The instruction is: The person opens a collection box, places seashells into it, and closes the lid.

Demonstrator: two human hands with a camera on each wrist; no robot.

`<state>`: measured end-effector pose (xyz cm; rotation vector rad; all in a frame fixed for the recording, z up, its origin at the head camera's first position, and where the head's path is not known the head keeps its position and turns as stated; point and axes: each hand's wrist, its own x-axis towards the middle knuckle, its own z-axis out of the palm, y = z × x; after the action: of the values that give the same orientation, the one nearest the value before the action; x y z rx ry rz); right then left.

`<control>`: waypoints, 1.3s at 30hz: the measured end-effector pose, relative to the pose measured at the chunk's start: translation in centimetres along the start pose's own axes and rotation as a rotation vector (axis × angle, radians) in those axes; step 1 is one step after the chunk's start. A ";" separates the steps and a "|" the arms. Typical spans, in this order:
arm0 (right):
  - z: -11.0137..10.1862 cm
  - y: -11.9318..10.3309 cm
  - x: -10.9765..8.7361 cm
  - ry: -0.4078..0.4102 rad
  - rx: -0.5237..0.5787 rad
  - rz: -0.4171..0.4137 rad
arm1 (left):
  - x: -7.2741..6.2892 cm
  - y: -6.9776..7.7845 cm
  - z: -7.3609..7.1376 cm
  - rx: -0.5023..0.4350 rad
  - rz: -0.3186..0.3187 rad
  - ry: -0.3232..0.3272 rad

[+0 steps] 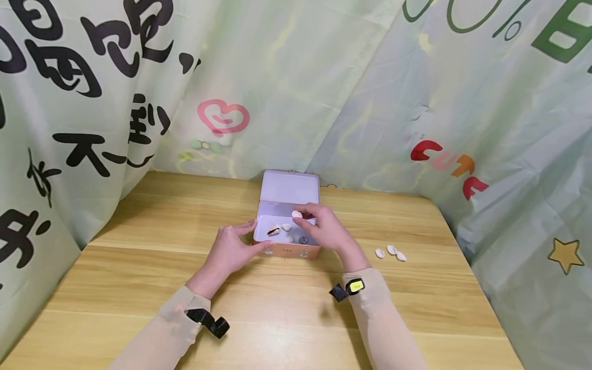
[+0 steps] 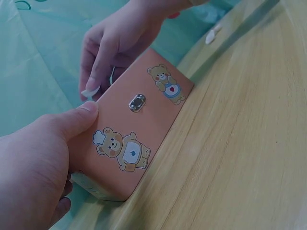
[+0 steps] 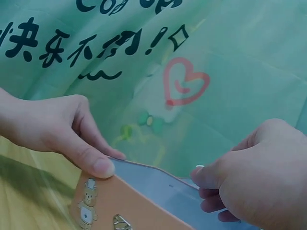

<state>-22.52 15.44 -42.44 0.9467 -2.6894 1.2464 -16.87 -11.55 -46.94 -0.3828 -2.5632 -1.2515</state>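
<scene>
An orange tin box with a lilac inside stands on the table, its lid raised at the back. My left hand grips the box's left end, thumb at the front rim and fingers along the side. Over the box's right part, my right hand pinches a small white seashell between thumb and fingers. Inside lie several shells, among them a brown-striped shell, a white shell and a grey one. Bears and a metal clasp mark the front in the left wrist view.
Three white shells lie on the wooden table to the right of the box. A printed curtain hangs behind the table and along both sides.
</scene>
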 end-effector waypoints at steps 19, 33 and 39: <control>1.2 0.0 1.1 -0.106 -0.107 -0.057 | 0.1 -0.1 0.0 0.030 0.018 0.004; 1.7 -0.5 1.4 -0.172 -0.255 -0.041 | 0.1 -0.2 0.0 0.031 0.009 0.012; 1.5 -0.6 1.4 -0.184 -0.241 -0.037 | 0.0 -0.2 0.1 0.027 -0.006 0.007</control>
<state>-22.98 13.39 -42.63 1.1192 -2.8586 0.8408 -16.95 -11.65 -47.15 -0.3650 -2.5746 -1.2162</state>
